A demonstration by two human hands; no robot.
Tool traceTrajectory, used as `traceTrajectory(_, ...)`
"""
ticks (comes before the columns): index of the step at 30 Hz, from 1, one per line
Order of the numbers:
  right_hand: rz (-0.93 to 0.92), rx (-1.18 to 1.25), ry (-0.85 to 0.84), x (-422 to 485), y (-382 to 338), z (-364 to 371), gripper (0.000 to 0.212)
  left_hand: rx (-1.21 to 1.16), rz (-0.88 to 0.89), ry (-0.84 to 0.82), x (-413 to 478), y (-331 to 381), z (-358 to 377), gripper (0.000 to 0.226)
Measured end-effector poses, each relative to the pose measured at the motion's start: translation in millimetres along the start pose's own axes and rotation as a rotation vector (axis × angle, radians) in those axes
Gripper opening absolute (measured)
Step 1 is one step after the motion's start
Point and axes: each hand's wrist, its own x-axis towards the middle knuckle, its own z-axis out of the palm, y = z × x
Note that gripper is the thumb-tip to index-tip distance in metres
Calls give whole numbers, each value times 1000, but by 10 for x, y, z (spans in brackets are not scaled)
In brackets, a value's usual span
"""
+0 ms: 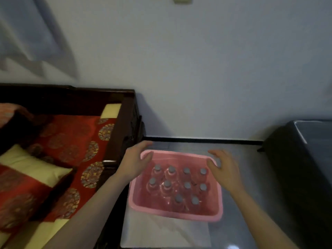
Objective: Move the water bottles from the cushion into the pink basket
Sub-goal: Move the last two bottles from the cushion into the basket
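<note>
1. Head view, the step in hand: the pink basket (175, 212) sits on the floor in the lower middle of the frame, on a pale sheet (161, 232), and ten water bottles (186, 187) stand upright in it in rows, grey caps up. The red patterned cushion (71, 141) at the left of the frame shows no bottle on the part in view, so I judge the moving is done or close to it. Doing this step well would mean checking that each bottle stands steady and none leans on the rim, then glancing back at the cushion for any left behind; its lower left part is hidden by a yellow and red pillow (27, 177).

2. Head view, the hands: the left hand (134, 160) hovers over the basket's upper left corner, fingers (145, 159) loosely spread and curled, holding nothing; whether it brushes the rim I cannot tell. The right hand (224, 168) hangs over the upper right rim, likewise spread and empty, clear of the caps below. Both frames of motion are blurred.
</note>
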Motion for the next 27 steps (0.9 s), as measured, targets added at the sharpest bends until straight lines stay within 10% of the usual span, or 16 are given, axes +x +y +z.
traceTrajectory(12, -717, -105, 183, 241, -2806, -245, 69, 348, 199, 734, -982, 763, -2321, 63)
traceTrajectory(27, -829, 295, -201, -1742, -5388, 1795, 69, 392, -342, 1066, -4532, -823, -4690, 69)
